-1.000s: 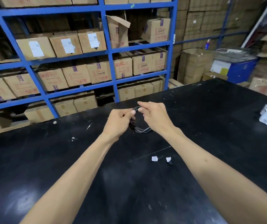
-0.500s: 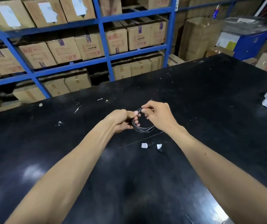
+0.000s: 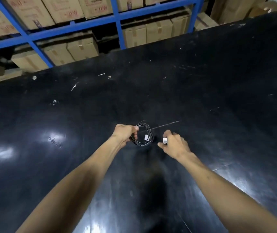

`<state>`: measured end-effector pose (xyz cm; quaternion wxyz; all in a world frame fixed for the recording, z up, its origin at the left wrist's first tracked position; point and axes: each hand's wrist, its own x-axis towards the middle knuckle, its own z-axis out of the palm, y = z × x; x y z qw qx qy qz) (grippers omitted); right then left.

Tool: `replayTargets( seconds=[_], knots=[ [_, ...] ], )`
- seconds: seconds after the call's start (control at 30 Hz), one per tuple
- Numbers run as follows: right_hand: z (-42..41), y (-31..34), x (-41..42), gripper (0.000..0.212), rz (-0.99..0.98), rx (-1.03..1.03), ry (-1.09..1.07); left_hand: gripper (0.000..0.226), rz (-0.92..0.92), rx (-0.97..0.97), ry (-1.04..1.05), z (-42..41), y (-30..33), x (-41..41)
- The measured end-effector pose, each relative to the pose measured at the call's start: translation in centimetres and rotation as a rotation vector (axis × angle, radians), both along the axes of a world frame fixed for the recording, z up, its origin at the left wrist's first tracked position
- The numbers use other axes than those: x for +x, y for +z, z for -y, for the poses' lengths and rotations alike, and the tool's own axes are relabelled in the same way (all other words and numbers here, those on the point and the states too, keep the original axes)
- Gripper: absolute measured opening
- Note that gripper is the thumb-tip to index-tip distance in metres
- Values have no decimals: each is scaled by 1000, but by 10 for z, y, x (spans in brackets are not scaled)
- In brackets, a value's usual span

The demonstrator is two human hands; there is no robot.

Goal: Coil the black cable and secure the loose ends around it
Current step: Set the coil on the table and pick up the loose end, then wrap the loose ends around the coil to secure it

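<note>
Black thin cable (image 3: 142,136), wound into a small multi-turn coil, is held just above the glossy black table (image 3: 218,84), near centre. The left hand (image 3: 126,134) has its fingers closed on the coil's left side. The right hand (image 3: 174,145), pinching the coil's top half a second ago, has come away to the right and now grips a small white tag-like piece (image 3: 165,140) between thumb and finger; what it is cannot be told. A second white piece (image 3: 146,137) shows inside the ring. Judgement: coiling appears complete; securing the loose ends is beginning.
</note>
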<state>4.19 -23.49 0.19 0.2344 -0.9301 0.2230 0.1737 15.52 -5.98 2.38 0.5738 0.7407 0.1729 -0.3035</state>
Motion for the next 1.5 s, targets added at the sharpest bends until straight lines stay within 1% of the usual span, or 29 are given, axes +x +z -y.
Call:
replayTargets(
  seconds=[0.03,0.07,0.1,0.23,0.27,0.4,0.43,0.53,0.57,0.63,0.7,0.77,0.83,0.9,0.97,1.0,1.03,1.1,1.2,1.27,1.33,1.43,1.47,1.5],
  knots=[
    [-6,-9,-3,51,-53,-25,-1,16,-7,4,1,-1,-4,1],
    [-11,-17,-5,55,-75,-42,-8,15,-15,6,1,-2,-8,2],
    [-15,-25,-7,53,-73,-62,-13,15,-22,6,0,-4,-10,3],
    [-14,-36,-8,31,-23,-180,7,14,-30,0,-9,-10,-14,2],
    [-12,-36,-8,28,-5,-175,-11,14,-28,-3,-10,-13,-13,1],
    [-6,-28,-11,25,97,-31,-158,14,-16,-14,-2,-22,-10,-4],
    [-8,-26,-12,29,92,-21,-184,15,-11,-19,0,-24,-9,-5],
    [-18,-29,-14,55,12,-56,-215,16,-3,-25,-11,-28,-7,-12],
    [-21,-33,-16,58,-12,-75,-205,16,2,-20,-17,-29,-8,-15],
    [-23,-38,-20,49,-26,-113,-193,17,12,-2,-27,-33,-8,-21],
    [-22,-39,-25,38,13,-109,-217,18,22,10,-43,-37,-6,-26],
    [-22,-36,-30,32,109,-29,-292,18,34,10,-54,-41,-5,-28],
    [-25,-23,-33,24,229,156,-408,17,44,6,-62,-42,-3,-30],
    [-31,-4,-34,21,359,364,-487,16,48,3,-72,-41,1,-31],
    [-39,16,-36,25,479,540,-458,15,50,-4,-86,-41,6,-31],
    [-43,24,-38,26,530,557,-395,15,51,-9,-97,-41,10,-31],
    [-47,31,-40,25,566,521,-299,15,55,-13,-106,-41,14,-30],
    [-52,41,-41,23,576,341,-69,16,74,-27,-116,-39,22,-28],
    [-58,54,-44,23,502,130,182,18,109,-60,-129,-35,36,-29],
    [-61,60,-44,23,493,36,245,15,127,-81,-169,-35,48,-33],
    [-65,66,-43,21,511,-72,259,11,133,-89,-251,-37,61,-40],
    [-74,79,-43,13,556,-287,273,17,139,-77,-350,-40,80,-52],
    [-77,84,-43,14,566,-328,276,18,147,-85,-362,-41,84,-55],
    [-79,88,-43,21,602,-367,273,19,153,-91,-369,-41,86,-57]
  ],
)
